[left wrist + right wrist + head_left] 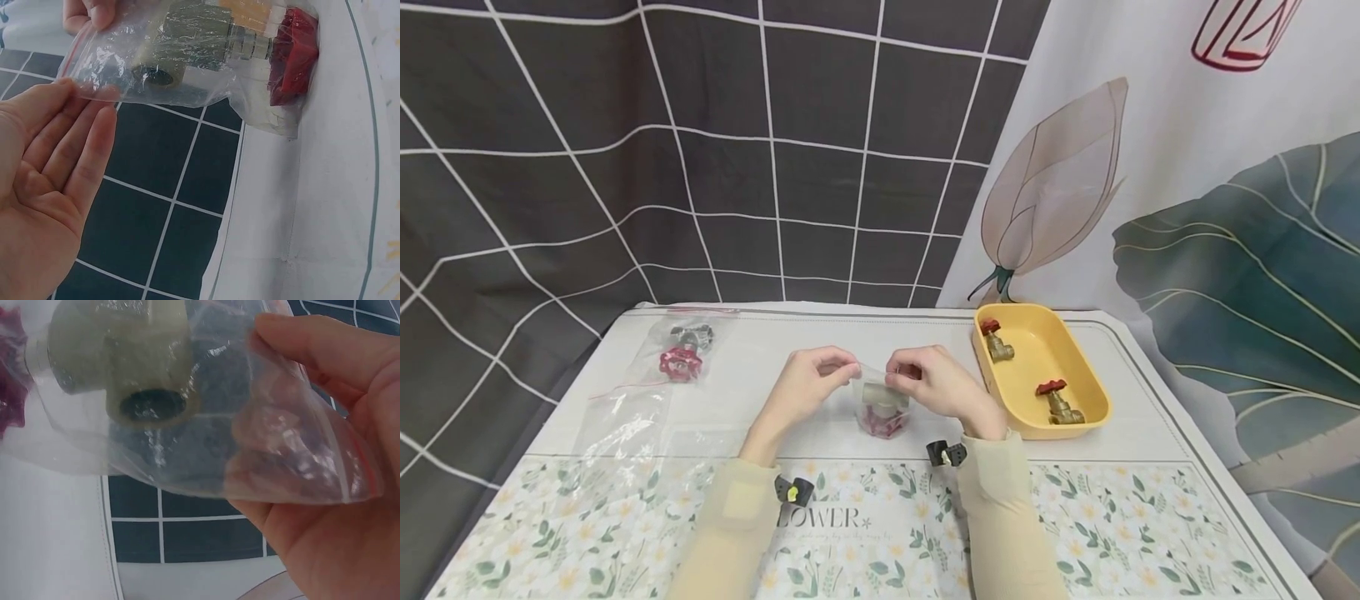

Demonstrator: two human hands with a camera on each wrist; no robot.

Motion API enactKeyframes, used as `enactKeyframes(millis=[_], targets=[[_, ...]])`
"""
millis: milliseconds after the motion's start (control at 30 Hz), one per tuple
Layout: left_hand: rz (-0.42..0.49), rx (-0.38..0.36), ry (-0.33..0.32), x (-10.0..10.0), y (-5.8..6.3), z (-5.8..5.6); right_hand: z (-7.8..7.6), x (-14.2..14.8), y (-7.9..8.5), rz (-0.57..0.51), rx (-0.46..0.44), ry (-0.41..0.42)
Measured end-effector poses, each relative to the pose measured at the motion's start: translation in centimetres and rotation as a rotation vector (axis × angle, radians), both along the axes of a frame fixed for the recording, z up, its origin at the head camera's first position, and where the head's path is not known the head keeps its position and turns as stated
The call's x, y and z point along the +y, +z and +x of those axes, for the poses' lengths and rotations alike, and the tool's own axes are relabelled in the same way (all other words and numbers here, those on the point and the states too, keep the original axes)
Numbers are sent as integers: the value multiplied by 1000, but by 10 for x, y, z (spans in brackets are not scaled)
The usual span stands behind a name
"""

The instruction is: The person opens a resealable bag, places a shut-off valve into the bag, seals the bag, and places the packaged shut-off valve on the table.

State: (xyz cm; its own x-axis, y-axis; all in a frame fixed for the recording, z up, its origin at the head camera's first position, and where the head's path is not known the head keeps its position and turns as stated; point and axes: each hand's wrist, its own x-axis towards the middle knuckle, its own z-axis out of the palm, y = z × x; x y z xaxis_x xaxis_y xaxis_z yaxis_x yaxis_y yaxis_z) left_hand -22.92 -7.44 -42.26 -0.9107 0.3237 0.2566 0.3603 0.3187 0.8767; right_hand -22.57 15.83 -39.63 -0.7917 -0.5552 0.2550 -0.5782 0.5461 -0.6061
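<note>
A clear zip bag (187,87) with a red line along its mouth stands on the table, mouth up. Inside is a grey-green gate valve (134,353), its red handwheel (292,59) at the bottom. My left hand (808,379) pinches one side of the bag's mouth between thumb and fingertips. At the opposite side, my right hand (936,382) grips the film near the mouth, thumb on one face and fingers showing through the plastic. The valve body hangs below both hands, untouched by the fingers.
A yellow tray (1101,396) at the right holds two brass valves with red handwheels. Another bagged valve (683,358) with a red handwheel lies at the back left. In front of it lies a flat clear bag (621,421). A dark checked curtain (820,167) hangs behind the table.
</note>
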Motion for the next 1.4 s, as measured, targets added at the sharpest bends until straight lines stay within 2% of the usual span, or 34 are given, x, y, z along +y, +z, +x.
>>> enactKeyframes(millis=[200,633,1033,1400], targets=[[7,2,1,0,0,0,-1,-1,-2,-13,-13,4],[-1,-12,12,-2,-2,0,5,10,8,82,-61,-61],[1,-19,12,-1,-2,0,6,12,8,77,-24,-41],[10,-21,7,-2,-1,0,6,19,8,103,-124,-71]])
